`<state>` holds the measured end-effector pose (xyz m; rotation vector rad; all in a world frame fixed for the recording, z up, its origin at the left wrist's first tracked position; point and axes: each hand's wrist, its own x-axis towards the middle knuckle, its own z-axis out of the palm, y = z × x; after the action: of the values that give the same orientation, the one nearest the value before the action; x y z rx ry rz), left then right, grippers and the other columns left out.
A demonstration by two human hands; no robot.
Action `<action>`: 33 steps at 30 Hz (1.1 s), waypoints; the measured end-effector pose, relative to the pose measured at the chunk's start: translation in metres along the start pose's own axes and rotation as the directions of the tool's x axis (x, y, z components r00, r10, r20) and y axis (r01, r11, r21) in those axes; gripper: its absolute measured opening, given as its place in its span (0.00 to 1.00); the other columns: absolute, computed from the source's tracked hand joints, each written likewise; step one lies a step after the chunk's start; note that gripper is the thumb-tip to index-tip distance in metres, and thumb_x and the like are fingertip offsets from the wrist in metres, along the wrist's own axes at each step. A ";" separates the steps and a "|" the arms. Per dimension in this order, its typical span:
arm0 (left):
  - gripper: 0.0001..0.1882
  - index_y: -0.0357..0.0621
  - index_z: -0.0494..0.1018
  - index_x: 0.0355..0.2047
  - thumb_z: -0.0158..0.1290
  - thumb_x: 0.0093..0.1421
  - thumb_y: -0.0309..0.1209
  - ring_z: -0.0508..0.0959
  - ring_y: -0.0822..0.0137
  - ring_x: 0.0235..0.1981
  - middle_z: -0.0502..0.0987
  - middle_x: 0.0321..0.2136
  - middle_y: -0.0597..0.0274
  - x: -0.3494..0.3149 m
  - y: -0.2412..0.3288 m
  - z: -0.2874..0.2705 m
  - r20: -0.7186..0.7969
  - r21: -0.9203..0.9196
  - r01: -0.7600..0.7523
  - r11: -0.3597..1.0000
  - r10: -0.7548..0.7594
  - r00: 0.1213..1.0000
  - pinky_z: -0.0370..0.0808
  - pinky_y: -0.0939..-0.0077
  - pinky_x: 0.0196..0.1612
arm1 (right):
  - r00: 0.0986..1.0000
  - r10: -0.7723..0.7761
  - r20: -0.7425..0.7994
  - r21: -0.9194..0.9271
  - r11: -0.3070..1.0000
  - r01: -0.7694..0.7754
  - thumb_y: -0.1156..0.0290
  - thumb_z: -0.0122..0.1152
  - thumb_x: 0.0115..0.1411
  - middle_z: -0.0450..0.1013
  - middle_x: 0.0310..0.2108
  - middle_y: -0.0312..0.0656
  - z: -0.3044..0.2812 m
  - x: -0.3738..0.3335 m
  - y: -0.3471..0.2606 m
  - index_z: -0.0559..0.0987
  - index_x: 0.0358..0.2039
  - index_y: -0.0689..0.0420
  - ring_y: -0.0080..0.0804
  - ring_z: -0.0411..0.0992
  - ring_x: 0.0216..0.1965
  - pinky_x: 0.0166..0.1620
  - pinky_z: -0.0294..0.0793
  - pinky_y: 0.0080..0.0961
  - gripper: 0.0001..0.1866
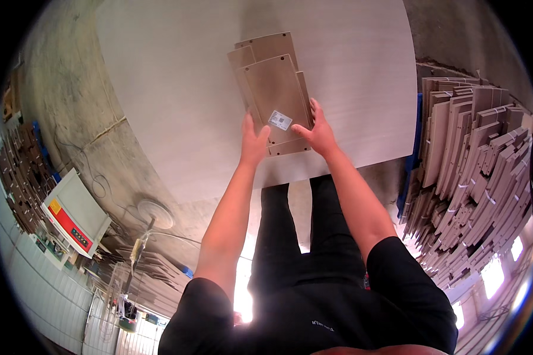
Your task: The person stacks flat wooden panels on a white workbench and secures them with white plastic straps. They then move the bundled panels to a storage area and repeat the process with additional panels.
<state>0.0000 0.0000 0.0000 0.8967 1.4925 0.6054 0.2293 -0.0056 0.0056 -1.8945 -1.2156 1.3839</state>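
Head view showed the stack of brown panels [272,89] on the pale board [361,89], its long axis running away and slightly leftward, its near end flanked about equally closely by left hand [255,140] and right hand [318,134], both loosely spread.
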 end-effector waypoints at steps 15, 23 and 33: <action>0.40 0.41 0.45 0.77 0.52 0.74 0.39 0.59 0.59 0.73 0.55 0.74 0.52 -0.001 -0.001 -0.001 0.033 -0.186 0.093 0.978 -0.088 0.996 0.55 0.65 0.74 | 0.996 -0.068 -0.057 0.021 0.997 0.069 0.57 0.75 0.59 0.55 0.75 0.56 0.005 -0.012 0.007 0.66 0.72 0.55 0.46 0.58 0.75 0.72 0.62 0.39 0.44; 0.34 0.36 0.63 0.67 0.61 0.68 0.40 0.72 0.62 0.62 0.72 0.63 0.55 0.013 -0.017 0.005 0.085 -0.553 0.335 0.763 -0.348 0.934 0.68 0.66 0.65 | 0.936 0.308 0.171 0.228 0.912 -0.342 0.42 0.72 0.60 0.70 0.64 0.56 0.002 -0.004 0.027 0.66 0.68 0.66 0.43 0.70 0.64 0.66 0.68 0.39 0.48; 0.28 0.36 0.67 0.63 0.60 0.69 0.39 0.75 0.64 0.58 0.76 0.56 0.57 -0.059 -0.033 0.044 0.037 -0.605 0.342 0.719 -0.403 0.914 0.70 0.67 0.62 | 0.920 0.349 0.180 0.173 0.909 -0.379 0.43 0.76 0.56 0.74 0.52 0.50 -0.021 -0.050 0.088 0.72 0.58 0.65 0.39 0.73 0.56 0.64 0.69 0.36 0.43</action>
<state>0.0356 -0.0728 0.0012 0.0561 1.3835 0.7637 0.2766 -0.0892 -0.0330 -1.9669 -0.7625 1.7947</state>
